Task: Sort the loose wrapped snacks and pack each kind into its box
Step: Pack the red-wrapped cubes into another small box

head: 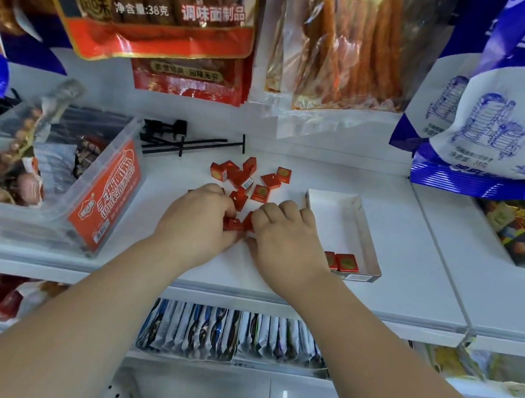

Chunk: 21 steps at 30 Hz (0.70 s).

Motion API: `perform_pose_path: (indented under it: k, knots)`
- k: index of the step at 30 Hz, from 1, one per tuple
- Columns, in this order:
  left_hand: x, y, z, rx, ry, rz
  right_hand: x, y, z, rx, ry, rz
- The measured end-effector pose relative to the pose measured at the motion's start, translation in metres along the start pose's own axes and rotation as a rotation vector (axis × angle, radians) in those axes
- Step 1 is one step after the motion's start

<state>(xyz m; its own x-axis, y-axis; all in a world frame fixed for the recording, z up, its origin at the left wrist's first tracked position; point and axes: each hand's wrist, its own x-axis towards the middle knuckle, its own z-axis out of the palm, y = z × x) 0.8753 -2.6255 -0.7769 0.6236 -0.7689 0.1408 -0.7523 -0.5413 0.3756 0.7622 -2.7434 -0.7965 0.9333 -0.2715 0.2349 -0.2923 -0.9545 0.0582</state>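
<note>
- Silver and blue packets [207,330] upright in a row on the lower level, nearest.
- Above these, on the white shelf [409,274], left hand [196,220] and right hand [286,239] close together, fingers of both curled around a few red wrapped cubes [235,225] between them.
- Just right of the right hand, white box [371,244] with two red cubes [345,262] at its near end.
- Beyond the hands, loose pile of red cubes [247,177] on the shelf.
- Far left, clear tub [39,222] of mixed snacks; behind the pile, black hooks [182,144]; hanging bags [165,7] overhead.

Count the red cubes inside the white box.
2: one red cube in the white box, near end; another beside it, at the right hand, which may hide more.
</note>
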Motion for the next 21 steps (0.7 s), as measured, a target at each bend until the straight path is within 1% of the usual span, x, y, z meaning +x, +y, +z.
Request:
perform_pose_path:
  k: [3, 6, 8, 10, 12, 14, 17, 21]
  knots:
    - [-0.007, 0.01, -0.002, 0.198, -0.027, 0.057, -0.006, -0.004, -0.004, -0.023, 0.014, 0.014]
    - [-0.012, 0.017, -0.005, 0.226, -0.063, 0.106, -0.012, 0.003, -0.01, 0.003, 0.027, 0.007]
    - [-0.013, 0.018, -0.007, 0.1, -0.11, 0.115, -0.017, 0.014, -0.014, 0.054, 0.031, -0.007]
    - [-0.015, 0.02, -0.008, -0.113, -0.178, 0.086, -0.023, 0.026, -0.021, 0.139, 0.021, -0.032]
    - [-0.016, 0.021, -0.006, -0.277, -0.275, 0.049, -0.028, 0.038, -0.029, 0.23, -0.019, -0.05]
    - [-0.016, 0.021, -0.003, -0.329, -0.329, 0.031, -0.033, 0.049, -0.034, 0.318, -0.039, -0.047]
    - [-0.013, 0.022, -0.001, -0.35, -0.346, 0.009, -0.039, 0.056, -0.035, 0.403, -0.029, -0.007]
    - [-0.01, 0.025, -0.002, -0.344, -0.359, 0.004, -0.045, 0.052, -0.034, 0.437, 0.032, 0.033]
